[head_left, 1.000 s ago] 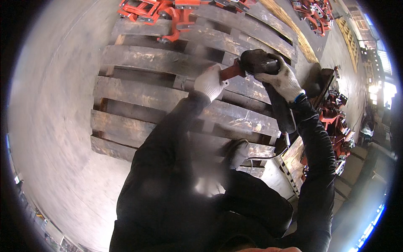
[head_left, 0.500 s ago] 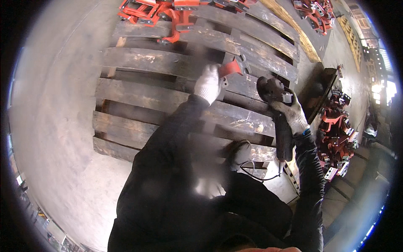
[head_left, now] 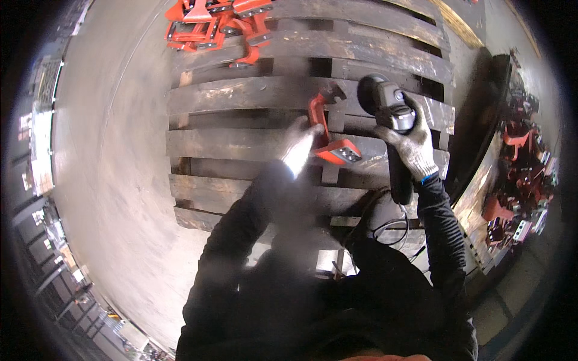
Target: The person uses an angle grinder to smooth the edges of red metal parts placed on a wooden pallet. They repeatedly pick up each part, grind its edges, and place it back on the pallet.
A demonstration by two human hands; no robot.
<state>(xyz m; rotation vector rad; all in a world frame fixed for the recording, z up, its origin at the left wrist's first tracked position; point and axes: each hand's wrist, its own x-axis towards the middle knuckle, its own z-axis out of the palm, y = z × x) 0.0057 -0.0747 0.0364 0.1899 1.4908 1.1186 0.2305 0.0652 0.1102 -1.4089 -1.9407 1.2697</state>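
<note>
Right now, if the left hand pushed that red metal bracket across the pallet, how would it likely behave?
The red bracket looks like rigid painted metal, probably heavy for its size. Its bent shape should keep it from rolling, though it could snag in the slat gaps of the pallet.

"Could you see the left hand (head_left: 299,146) well?"

"No. It was blurry and very bright. I couldn't tell where its fingers met the red part (head_left: 330,133)."

"And the grinder (head_left: 388,117)?"

"The right hand (head_left: 411,144) covered its middle. Its disc was just a dark blur. I couldn't tell if it touched the pallet (head_left: 241,96)."

"What about the red pile (head_left: 217,24) up top?"

"The top edge cut it off."

"And the stuff on the right (head_left: 521,174)?"

"Too small and dark to tell the pieces apart."

"The pallet's near end?"

"The person's dark sleeves (head_left: 241,234) and body hid it."
</note>
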